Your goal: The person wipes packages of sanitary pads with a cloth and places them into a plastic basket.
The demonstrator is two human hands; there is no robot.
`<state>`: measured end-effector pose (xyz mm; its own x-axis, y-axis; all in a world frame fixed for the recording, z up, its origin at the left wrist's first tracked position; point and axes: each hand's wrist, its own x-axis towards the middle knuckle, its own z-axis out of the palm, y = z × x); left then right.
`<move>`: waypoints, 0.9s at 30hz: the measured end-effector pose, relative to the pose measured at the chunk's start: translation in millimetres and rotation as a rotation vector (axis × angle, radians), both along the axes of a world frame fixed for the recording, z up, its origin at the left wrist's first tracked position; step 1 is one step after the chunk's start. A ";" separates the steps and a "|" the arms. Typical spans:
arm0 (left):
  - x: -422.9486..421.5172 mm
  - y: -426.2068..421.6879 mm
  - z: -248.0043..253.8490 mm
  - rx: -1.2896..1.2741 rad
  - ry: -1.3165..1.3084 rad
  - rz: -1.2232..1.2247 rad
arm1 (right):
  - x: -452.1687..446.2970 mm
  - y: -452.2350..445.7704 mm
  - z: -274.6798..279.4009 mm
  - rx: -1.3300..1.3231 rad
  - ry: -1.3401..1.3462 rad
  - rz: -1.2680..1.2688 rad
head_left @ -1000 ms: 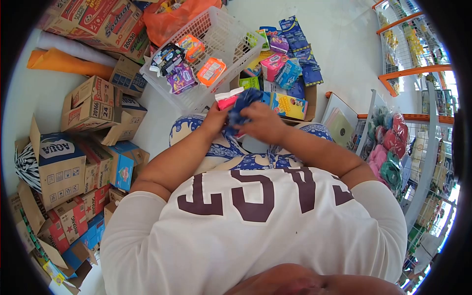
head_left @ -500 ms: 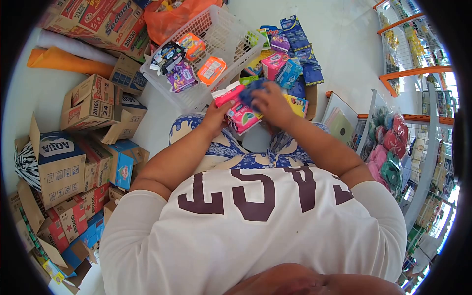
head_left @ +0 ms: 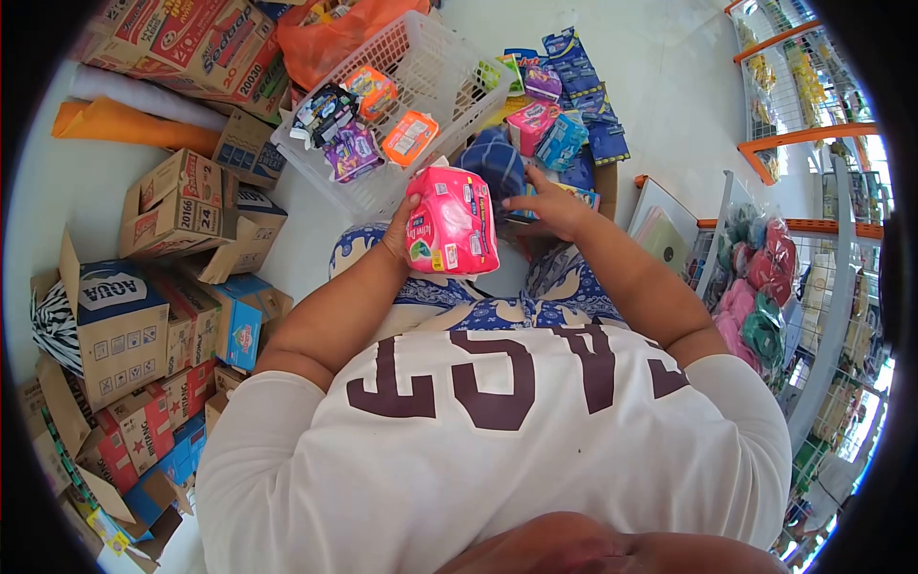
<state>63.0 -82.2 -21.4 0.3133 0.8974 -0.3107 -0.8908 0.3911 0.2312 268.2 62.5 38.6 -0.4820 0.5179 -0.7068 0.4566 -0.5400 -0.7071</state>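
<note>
A pink packet is held by my left hand, whose fingers wrap round its left edge above my lap. Just beyond the packet is a dark blue checked cloth. My right hand touches the cloth's right side, with thumb and fingers around its edge. Behind them, a cardboard box holds colourful packets, among them a pink one and a blue one. Orange, purple and black packets lie in a white plastic basket at the upper left of my hands.
Cardboard boxes are stacked along the left side. An orange bag lies behind the basket. Wire shelves with orange rails stand on the right, near bagged pink and green goods.
My left hand has turned the pink packet so that its broad face shows. The blue cloth has come away from the packet and spread out, and my right hand has shifted right.
</note>
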 end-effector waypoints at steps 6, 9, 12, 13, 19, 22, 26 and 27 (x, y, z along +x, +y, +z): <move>0.9 -6.2 -8.2 -0.060 0.117 -0.178 | 6.6 10.5 -17.2 -0.480 0.456 -0.139; -0.4 -4.0 -11.3 -0.123 0.057 -0.178 | 0.7 7.1 -31.1 -0.205 0.536 -0.385; -4.0 -1.4 -17.1 -0.135 0.030 -0.101 | -0.5 17.4 -43.6 0.418 0.272 -0.364; -4.4 -0.3 -17.1 -0.124 0.021 -0.043 | 0.6 16.9 -46.6 0.419 0.271 -0.366; -4.0 -2.0 -3.1 0.019 -0.085 0.124 | -6.8 -23.4 -0.1 0.074 0.290 0.045; -11.3 -1.0 -8.7 0.092 -0.350 -0.038 | -4.1 -15.8 -16.0 -0.306 0.630 -0.132; -5.0 -1.5 13.8 0.156 -0.250 -0.125 | 6.8 -12.7 -20.9 -0.818 0.587 -0.217; -2.9 -0.8 18.1 0.160 -0.216 -0.134 | 8.3 -15.7 -14.8 -0.835 0.546 -0.235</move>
